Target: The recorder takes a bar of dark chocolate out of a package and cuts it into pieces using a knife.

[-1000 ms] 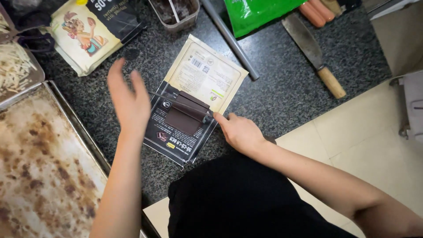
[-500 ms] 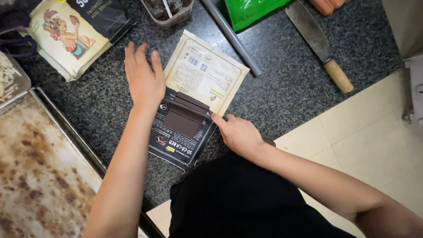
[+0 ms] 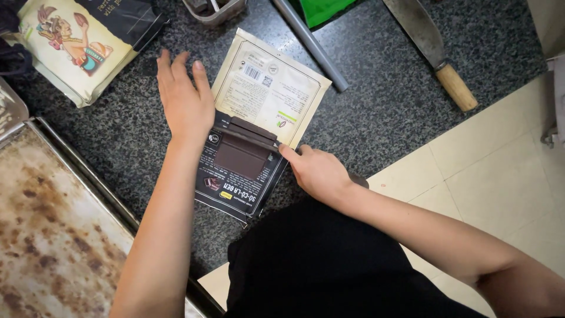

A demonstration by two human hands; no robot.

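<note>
Here the left hand lies flat and spread, palm down, on the dark speckled worktop, its fingers pointing toward twelve o'clock. Its thumb side lies just beside the left edge of an opened chocolate wrapper, which sits near the middle of the view. The wrapper is folded out in two parts: a cream panel at about one o'clock and a black panel at about six o'clock. A dark brown chocolate bar lies on the black panel, right at the fold between the two.

The right hand comes in from four o'clock with its fingers loosely curled. Its fingertip touches the right end of the chocolate bar at the wrapper's edge; it grips nothing that can be seen.

At ten o'clock from the wrapper lies a cream and black bag with a cartoon figure, well apart from the left hand. At eight o'clock a stained metal baking tray runs along the worktop's edge. At twelve o'clock stands a small grey container, and a grey metal rod slants past the cream panel's upper corner. At two o'clock lies a cleaver with a wooden handle, beside a green packet.
</note>
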